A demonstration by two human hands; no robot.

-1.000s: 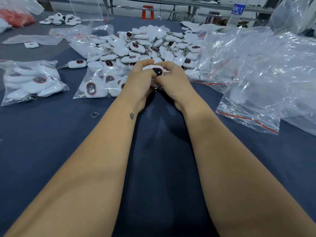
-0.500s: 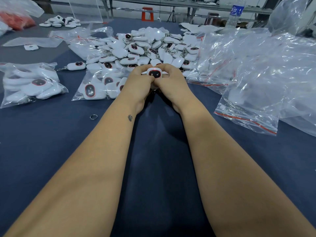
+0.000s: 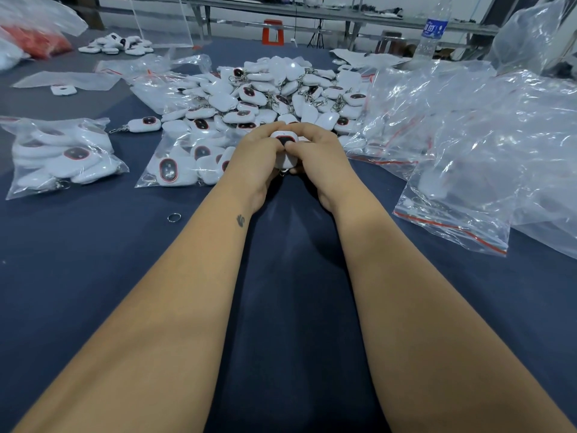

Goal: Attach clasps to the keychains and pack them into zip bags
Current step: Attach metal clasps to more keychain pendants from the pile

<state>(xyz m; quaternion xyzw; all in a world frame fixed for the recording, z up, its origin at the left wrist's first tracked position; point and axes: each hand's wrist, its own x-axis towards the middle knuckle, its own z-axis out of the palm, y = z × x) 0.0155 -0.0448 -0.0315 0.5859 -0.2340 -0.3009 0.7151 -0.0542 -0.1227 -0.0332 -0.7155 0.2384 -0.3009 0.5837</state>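
Both hands meet at the middle of the dark blue table around one white keychain (image 3: 284,142) with a dark, red-rimmed oval face. My left hand (image 3: 254,160) grips its left side with curled fingers. My right hand (image 3: 315,151) pinches its right side. A small metal ring or clasp (image 3: 283,173) shows just below the keychain between my palms; most of it is hidden. Behind my hands lies a big pile of loose white keychains (image 3: 274,89), some with metal clasps.
Two filled zip bags lie left: one far left (image 3: 59,154), one just left of my hands (image 3: 187,164). Empty clear zip bags (image 3: 468,145) heap up on the right. A loose metal ring (image 3: 174,217) lies on the cloth. A water bottle (image 3: 432,32) stands at the back.
Both hands and the keychain have stayed together in nearly the same spot, with only small finger shifts; the view has moved slightly.
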